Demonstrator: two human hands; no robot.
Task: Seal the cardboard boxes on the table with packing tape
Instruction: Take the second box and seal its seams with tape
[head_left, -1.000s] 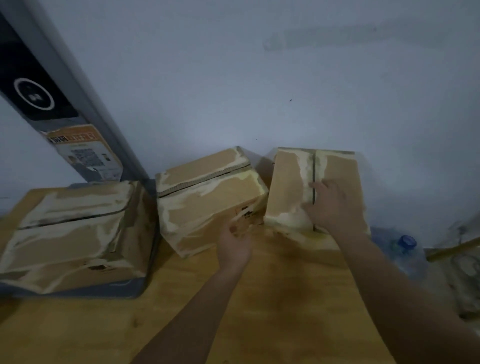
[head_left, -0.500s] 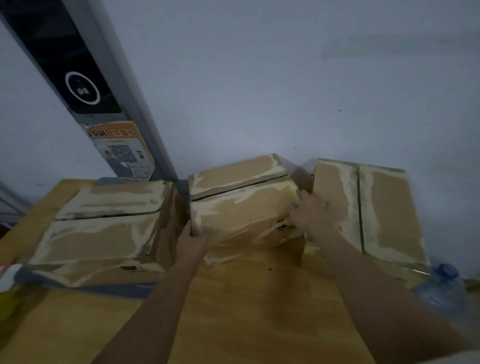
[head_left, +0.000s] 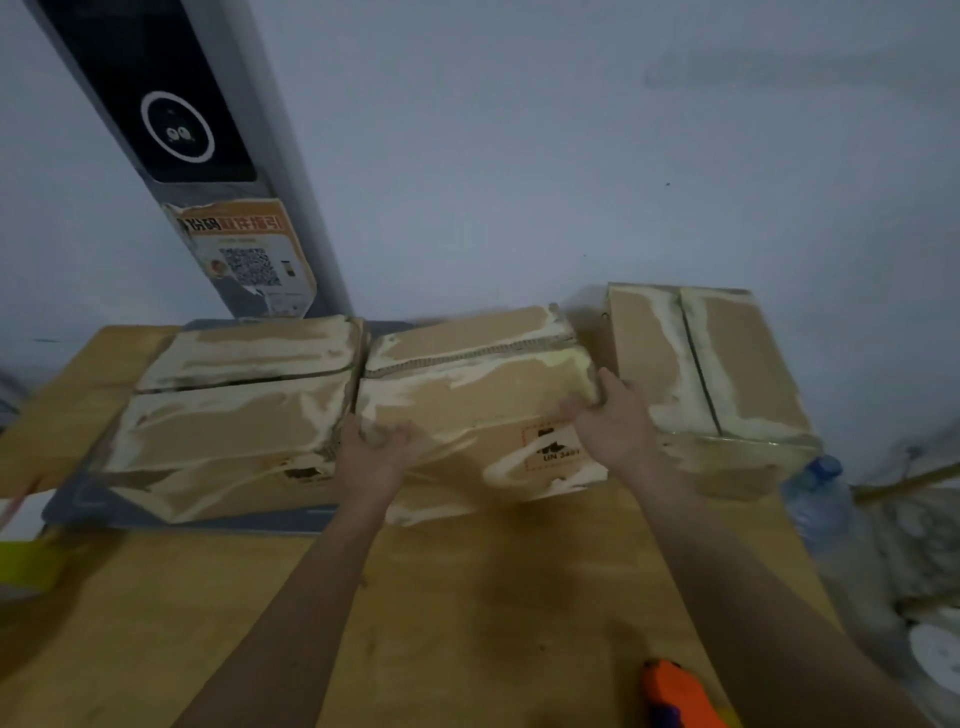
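The middle brown cardboard box (head_left: 478, 405) with torn pale tape marks sits near the wooden desk's (head_left: 467, 613) far edge, its long axis running left to right along the wall and its flap seam parallel to that edge. It touches the left cardboard box (head_left: 234, 410), whose seam runs the same way; the right cardboard box (head_left: 711, 374) has its seam pointing away from the person. The left hand (head_left: 376, 457) grips the middle box's near left corner, fingers curled over the top. The right hand (head_left: 610, 421) grips its right end. The front face reads "UN 34", the rest unclear. An orange plastic tool (head_left: 675, 696) lies at the near edge.
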